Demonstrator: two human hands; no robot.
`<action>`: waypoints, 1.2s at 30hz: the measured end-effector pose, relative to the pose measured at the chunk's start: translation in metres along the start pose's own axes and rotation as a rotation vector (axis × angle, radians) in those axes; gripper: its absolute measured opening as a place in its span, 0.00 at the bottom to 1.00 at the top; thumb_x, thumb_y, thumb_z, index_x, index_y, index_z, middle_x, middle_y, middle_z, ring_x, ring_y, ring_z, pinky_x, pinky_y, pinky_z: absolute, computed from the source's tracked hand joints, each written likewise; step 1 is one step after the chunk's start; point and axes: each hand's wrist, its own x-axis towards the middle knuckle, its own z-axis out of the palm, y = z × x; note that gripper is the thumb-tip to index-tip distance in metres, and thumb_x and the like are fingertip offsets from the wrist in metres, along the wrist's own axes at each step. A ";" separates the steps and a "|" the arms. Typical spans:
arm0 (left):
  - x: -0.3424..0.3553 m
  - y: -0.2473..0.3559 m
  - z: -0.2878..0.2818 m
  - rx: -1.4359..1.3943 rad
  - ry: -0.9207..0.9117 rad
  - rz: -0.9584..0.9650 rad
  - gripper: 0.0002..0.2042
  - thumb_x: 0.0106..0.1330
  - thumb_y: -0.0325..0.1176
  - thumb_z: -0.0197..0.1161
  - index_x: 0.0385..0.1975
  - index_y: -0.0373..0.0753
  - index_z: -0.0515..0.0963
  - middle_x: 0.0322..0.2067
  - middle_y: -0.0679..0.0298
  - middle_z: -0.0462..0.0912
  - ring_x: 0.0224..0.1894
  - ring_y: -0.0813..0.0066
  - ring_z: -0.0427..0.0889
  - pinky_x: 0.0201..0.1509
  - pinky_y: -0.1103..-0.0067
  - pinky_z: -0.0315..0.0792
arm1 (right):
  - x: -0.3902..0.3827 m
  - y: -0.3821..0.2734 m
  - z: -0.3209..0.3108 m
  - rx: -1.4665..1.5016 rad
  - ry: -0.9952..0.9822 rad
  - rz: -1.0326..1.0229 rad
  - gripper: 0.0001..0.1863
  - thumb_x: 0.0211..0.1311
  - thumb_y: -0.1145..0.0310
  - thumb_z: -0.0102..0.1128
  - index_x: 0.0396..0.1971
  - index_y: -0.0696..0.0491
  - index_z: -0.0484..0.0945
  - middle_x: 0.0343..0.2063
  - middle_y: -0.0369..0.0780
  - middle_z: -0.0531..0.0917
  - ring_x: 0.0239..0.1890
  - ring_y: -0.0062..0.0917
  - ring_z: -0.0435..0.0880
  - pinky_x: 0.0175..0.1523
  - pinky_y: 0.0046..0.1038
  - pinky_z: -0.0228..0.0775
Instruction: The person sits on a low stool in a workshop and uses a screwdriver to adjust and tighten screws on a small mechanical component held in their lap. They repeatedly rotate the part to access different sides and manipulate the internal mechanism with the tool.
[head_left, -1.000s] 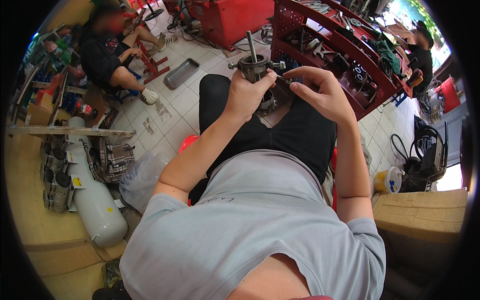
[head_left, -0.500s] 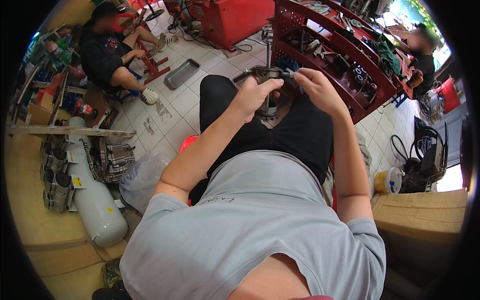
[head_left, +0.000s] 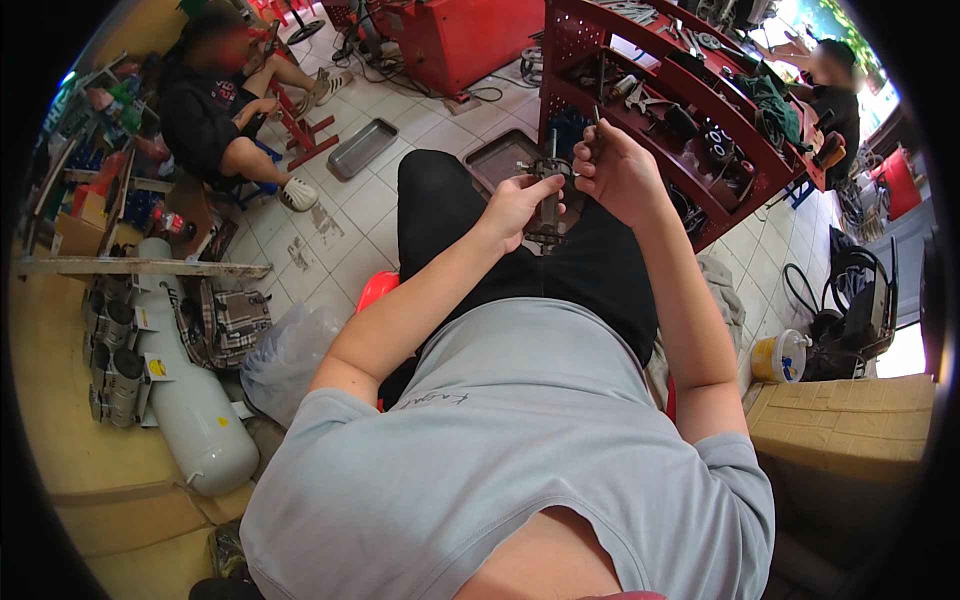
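- The metal part (head_left: 549, 216) is held roughly upright between the thighs (head_left: 432, 205); the left grip (head_left: 512, 207) wraps its middle.
- It looks heavy, rigid, perhaps greasy; its middle seems the steadiest hold.
- The right grip (head_left: 618, 178) pinches a thin rod (head_left: 597, 119), probably light, easily dropped.

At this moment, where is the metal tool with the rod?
In the head view, the metal tool is just right of the upper middle, held in the left hand, with the right hand beside it and the dark tray beyond.
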 end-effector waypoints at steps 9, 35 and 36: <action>0.017 -0.019 -0.013 -0.106 0.089 -0.056 0.19 0.59 0.40 0.69 0.41 0.34 0.71 0.30 0.62 0.79 0.26 0.71 0.82 0.31 0.75 0.80 | 0.010 0.021 -0.004 -0.064 0.136 0.006 0.14 0.71 0.56 0.43 0.34 0.50 0.71 0.24 0.35 0.73 0.26 0.22 0.70 0.32 0.26 0.63; -0.032 -0.024 0.034 -0.845 -0.525 0.335 0.14 0.71 0.46 0.51 0.46 0.44 0.70 0.42 0.68 0.78 0.43 0.78 0.80 0.46 0.76 0.75 | -0.024 0.099 0.052 -2.057 0.159 -1.067 0.09 0.55 0.62 0.59 0.28 0.51 0.73 0.27 0.38 0.74 0.37 0.32 0.76 0.44 0.36 0.56; -0.036 -0.018 0.040 -0.839 -0.485 0.349 0.14 0.71 0.46 0.50 0.46 0.44 0.70 0.42 0.68 0.78 0.43 0.78 0.80 0.47 0.76 0.75 | -0.027 0.088 0.058 -2.026 0.159 -1.067 0.08 0.55 0.63 0.59 0.28 0.51 0.73 0.27 0.38 0.75 0.37 0.33 0.76 0.43 0.36 0.57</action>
